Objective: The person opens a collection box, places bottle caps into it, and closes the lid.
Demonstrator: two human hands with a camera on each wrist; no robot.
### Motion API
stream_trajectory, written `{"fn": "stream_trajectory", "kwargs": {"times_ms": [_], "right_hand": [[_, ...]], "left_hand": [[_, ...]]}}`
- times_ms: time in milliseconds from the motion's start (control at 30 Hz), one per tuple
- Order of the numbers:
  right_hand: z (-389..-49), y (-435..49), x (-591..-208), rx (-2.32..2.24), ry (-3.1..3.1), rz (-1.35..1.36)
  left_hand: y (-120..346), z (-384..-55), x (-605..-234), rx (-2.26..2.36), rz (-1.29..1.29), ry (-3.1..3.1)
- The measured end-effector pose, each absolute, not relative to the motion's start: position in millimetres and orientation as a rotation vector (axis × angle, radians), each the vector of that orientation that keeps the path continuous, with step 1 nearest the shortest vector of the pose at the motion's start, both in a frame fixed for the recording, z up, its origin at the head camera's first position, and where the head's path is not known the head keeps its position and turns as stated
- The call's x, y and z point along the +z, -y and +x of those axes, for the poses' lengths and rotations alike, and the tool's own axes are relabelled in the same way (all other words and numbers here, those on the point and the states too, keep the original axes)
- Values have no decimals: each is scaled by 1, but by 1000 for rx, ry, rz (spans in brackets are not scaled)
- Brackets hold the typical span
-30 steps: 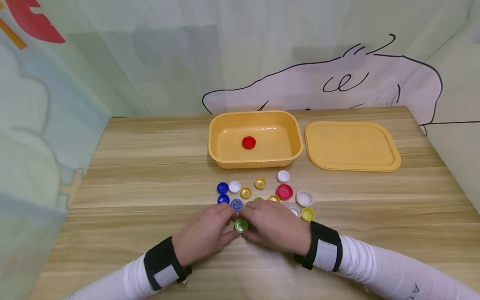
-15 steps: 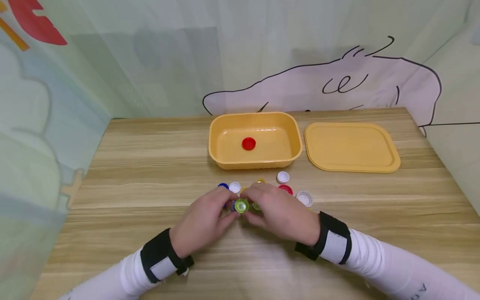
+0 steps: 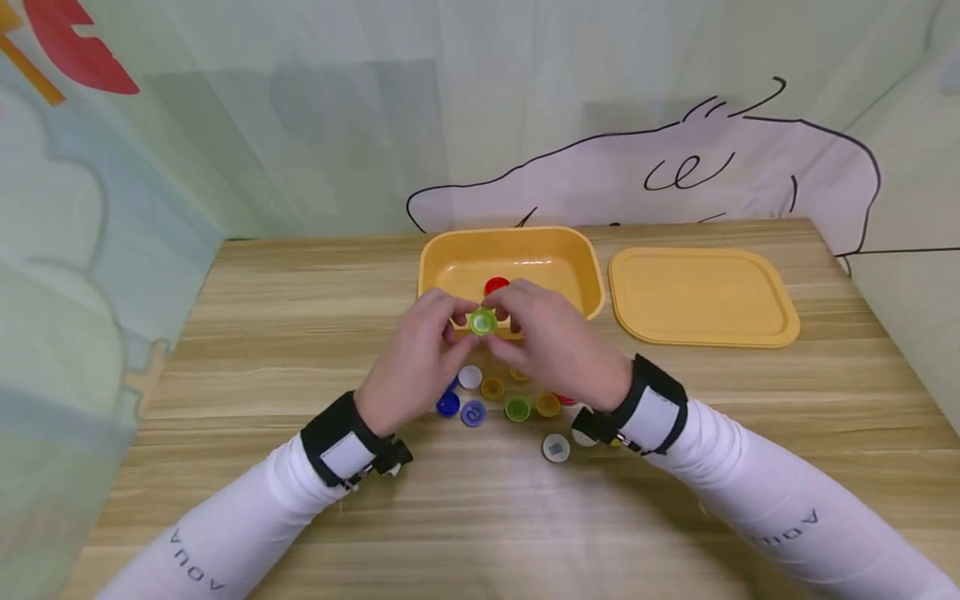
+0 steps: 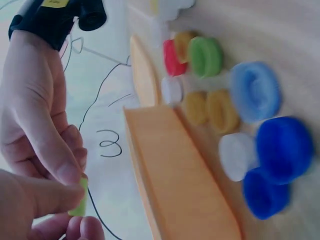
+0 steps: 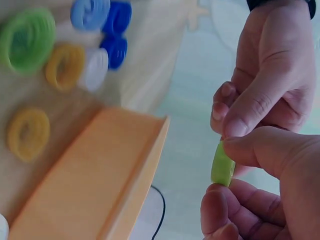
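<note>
Both hands pinch a light green bottle cap (image 3: 482, 322) between thumbs and fingers, over the near rim of the yellow plastic box (image 3: 596, 275). My left hand (image 3: 408, 362) grips its left side. My right hand (image 3: 555, 346) grips its right side. In the right wrist view, the green cap (image 5: 223, 165) stands on edge between the right thumb and fingers, with the left thumb against it too. A red cap (image 3: 496, 286) lies inside the box, partly covered by the right hand.
Several loose caps lie on the wooden table before the box: blue (image 3: 447, 404), light blue (image 3: 473, 413), green (image 3: 517, 408), white (image 3: 556, 448) and yellow (image 3: 492, 388). The right forearm covers some others. A flat yellow lid (image 3: 705, 296) lies right of the box.
Both hands have raised the light green cap from among the table caps and carried it forward to the box's near rim. More table caps now show beneath the hands.
</note>
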State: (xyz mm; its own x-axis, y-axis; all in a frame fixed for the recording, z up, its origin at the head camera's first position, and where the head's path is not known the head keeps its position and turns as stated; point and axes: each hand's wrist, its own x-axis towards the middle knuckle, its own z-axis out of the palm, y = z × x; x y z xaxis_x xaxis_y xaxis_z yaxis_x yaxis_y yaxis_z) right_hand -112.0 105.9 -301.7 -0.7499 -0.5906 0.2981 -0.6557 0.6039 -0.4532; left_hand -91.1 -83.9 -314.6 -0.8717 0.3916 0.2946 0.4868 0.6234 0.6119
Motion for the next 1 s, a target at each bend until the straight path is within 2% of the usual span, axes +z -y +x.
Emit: {"fn": "stream_trajectory", "kwargs": {"times_ms": [233,533,1000], "right_hand": [[-145,-96,-298,776,2780,938],[-183,-86,-305,747,2963,824],[-206,-73,-329,819,3201,715]], "left_hand": [[80,-118,-309,-1059,-602,2781],[80,-137,-308,-1168,-500,2887],[79,-154,-316,-1631,-209,3044]]}}
